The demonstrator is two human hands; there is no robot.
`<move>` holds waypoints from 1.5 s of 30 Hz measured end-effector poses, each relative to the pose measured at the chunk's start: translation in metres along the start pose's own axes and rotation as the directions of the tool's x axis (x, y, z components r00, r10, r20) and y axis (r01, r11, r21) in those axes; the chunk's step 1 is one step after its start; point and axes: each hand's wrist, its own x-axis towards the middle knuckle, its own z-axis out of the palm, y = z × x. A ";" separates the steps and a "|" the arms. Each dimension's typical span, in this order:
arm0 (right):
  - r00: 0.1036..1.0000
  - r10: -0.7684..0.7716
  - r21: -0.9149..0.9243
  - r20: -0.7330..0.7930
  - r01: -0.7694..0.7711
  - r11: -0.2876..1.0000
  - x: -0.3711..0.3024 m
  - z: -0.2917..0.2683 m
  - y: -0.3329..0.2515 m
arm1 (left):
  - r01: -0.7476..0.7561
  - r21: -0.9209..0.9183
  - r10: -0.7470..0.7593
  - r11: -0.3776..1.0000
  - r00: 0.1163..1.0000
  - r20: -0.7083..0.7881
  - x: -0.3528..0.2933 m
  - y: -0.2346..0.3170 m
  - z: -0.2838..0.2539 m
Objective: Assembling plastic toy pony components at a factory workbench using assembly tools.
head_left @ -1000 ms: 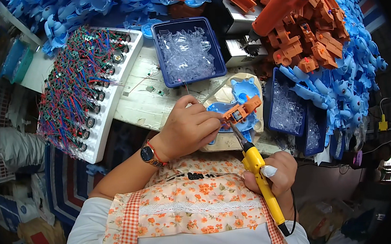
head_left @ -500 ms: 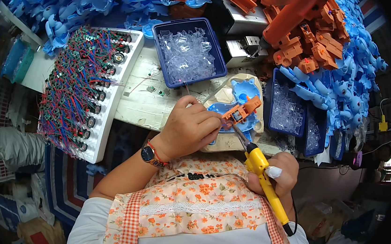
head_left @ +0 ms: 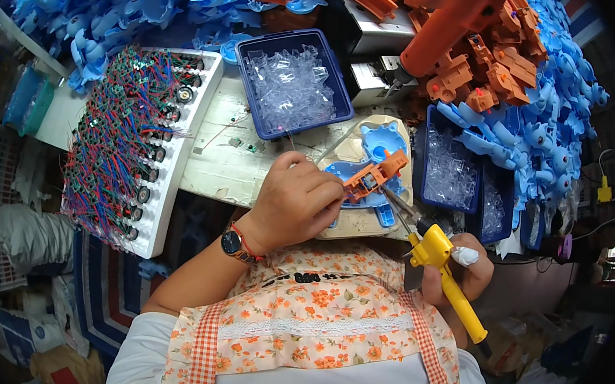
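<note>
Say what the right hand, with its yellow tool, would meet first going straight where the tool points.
The yellow tool in the right hand would probably first meet the orange housing beside the left hand; depth is unclear, so they may be touching.

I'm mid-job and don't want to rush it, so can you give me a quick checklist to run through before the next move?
1. Left hand steadying the orange part: ok, fingers at its left end.
2. Right hand gripping the yellow tool: ok.
3. Metal tip clear of the left fingers: ok, it is off to their right.
4. Metal tip touching the orange part: cannot tell; it reaches the lower edge, but contact is unclear.
5. Blue shell resting on the beige block: ok, beneath the orange part.
6. White finger wrap on the right hand: ok, in place.
</note>
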 end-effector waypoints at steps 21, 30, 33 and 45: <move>0.979 0.142 0.104 0.149 -0.158 0.982 -0.006 -0.001 0.007 | 0.141 -0.047 -0.146 0.989 0.982 -0.116 0.016 0.010 0.003; 0.996 0.076 0.050 0.056 -0.078 0.996 0.004 0.006 0.010 | 0.068 0.083 -0.058 0.994 0.991 -0.119 0.018 0.014 0.001; 0.986 0.092 0.063 0.138 -0.102 0.993 0.002 0.003 0.009 | 0.037 0.113 -0.023 0.993 0.993 -0.118 0.019 0.014 0.001; 0.988 0.091 0.059 0.122 -0.098 0.993 0.002 0.005 0.011 | -0.036 0.181 0.052 0.983 0.995 -0.082 0.016 0.014 0.000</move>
